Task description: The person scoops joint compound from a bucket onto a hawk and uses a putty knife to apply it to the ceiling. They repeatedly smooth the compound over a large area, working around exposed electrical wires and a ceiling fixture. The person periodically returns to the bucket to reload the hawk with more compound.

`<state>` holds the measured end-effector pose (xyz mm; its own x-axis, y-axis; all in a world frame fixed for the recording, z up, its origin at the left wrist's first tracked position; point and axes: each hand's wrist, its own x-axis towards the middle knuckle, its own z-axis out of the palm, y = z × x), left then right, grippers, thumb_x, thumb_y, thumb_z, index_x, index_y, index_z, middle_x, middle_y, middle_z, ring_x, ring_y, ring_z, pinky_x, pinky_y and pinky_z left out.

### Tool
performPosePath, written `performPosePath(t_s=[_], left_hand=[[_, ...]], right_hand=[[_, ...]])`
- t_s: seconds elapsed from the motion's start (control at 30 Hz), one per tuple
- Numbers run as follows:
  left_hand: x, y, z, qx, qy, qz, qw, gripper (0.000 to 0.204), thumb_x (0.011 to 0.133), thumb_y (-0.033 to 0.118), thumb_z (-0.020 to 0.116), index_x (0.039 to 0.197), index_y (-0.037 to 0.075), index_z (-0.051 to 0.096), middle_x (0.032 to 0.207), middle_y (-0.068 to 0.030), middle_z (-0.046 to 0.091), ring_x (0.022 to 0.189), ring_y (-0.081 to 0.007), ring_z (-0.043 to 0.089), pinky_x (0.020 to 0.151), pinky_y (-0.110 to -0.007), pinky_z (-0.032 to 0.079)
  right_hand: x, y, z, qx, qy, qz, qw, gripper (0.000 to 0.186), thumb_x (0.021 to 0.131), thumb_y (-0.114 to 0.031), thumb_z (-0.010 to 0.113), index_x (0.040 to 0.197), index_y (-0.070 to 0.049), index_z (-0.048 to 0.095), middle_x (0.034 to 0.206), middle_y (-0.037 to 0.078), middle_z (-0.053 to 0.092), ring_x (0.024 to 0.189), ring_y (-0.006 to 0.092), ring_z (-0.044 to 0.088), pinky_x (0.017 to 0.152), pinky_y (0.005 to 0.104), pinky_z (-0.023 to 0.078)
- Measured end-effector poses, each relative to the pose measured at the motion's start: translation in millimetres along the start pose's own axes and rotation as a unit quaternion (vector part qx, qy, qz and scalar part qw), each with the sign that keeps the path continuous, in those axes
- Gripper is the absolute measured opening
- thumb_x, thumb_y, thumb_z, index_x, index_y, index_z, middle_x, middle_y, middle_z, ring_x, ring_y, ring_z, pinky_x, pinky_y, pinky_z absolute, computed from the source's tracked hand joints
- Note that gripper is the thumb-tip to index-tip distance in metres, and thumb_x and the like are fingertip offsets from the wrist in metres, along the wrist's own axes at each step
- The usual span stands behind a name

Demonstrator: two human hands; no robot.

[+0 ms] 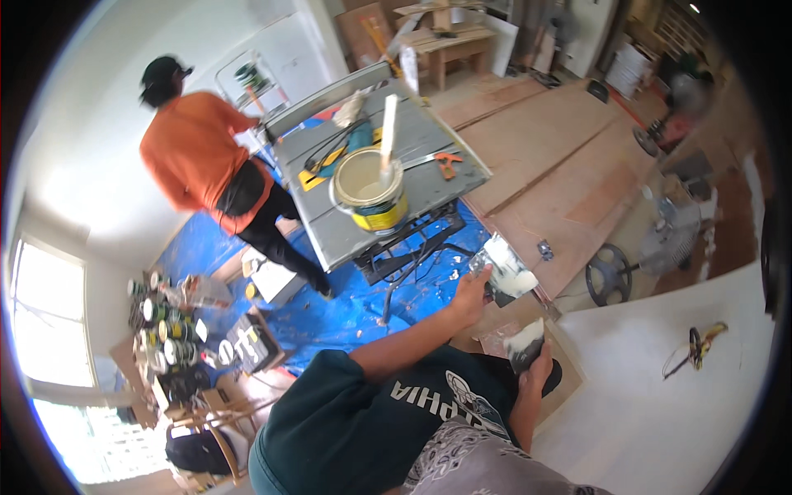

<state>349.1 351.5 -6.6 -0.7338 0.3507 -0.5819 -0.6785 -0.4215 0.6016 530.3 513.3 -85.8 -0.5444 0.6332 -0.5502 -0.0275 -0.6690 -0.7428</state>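
My left hand is closed on a broad flat putty knife whose blade is smeared with off-white putty. Lower down, near my body, my right hand grips a second putty knife with a dark blade, also loaded with pale putty. The two blades are apart. Beyond my left hand, a bucket with a yellow label stands on a grey table-saw top. A pale, putty-coated stick leans upright in it.
A person in an orange top stands at the far left of the saw. An orange clamp lies beside the bucket. Blue sheeting covers the floor, with paint cans at left. Boards and a fan are at right.
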Motion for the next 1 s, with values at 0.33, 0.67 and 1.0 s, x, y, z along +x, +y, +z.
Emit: performPosePath(t_s=[0.33, 0.67, 1.0], left_hand=[[-30.2, -18.4, -68.6, -0.152, 0.008, -0.085, 0.985, 0.03, 0.103, 0.023, 0.048, 0.125, 0.003, 0.054, 0.12, -0.0082, 0.061, 0.108, -0.0246, 0.059, 0.096, -0.043, 0.045], [12.8, 141.6, -145.8, -0.084, 0.148, 0.419, 0.892, 0.034, 0.097, 0.008, 0.048, 0.131, 0.003, 0.047, 0.118, -0.0121, 0.06, 0.107, -0.0251, 0.061, 0.093, -0.04, 0.052], [25.2, 214.4, -169.3, -0.045, 0.212, 0.404, 0.889, 0.039, 0.09, 0.004, 0.06, 0.125, -0.002, 0.045, 0.117, -0.0143, 0.06, 0.103, -0.0234, 0.061, 0.088, -0.036, 0.05]], right_hand=[[-55.5, 17.0, 84.7, -0.03, -0.223, -0.023, 0.974, 0.017, 0.096, -0.006, 0.058, 0.113, -0.003, 0.054, 0.112, 0.009, 0.061, 0.105, 0.0199, 0.061, 0.095, 0.0392, 0.051], [-85.1, 3.4, 99.1, -0.278, -0.288, -0.036, 0.916, 0.027, 0.097, -0.01, 0.058, 0.121, 0.002, 0.057, 0.115, 0.015, 0.067, 0.105, 0.0206, 0.066, 0.091, 0.0314, 0.053], [-73.0, -1.3, 16.2, -0.326, -0.128, -0.034, 0.936, 0.029, 0.097, -0.019, 0.06, 0.121, -0.002, 0.058, 0.116, 0.012, 0.068, 0.099, 0.0192, 0.068, 0.081, 0.0275, 0.053]])
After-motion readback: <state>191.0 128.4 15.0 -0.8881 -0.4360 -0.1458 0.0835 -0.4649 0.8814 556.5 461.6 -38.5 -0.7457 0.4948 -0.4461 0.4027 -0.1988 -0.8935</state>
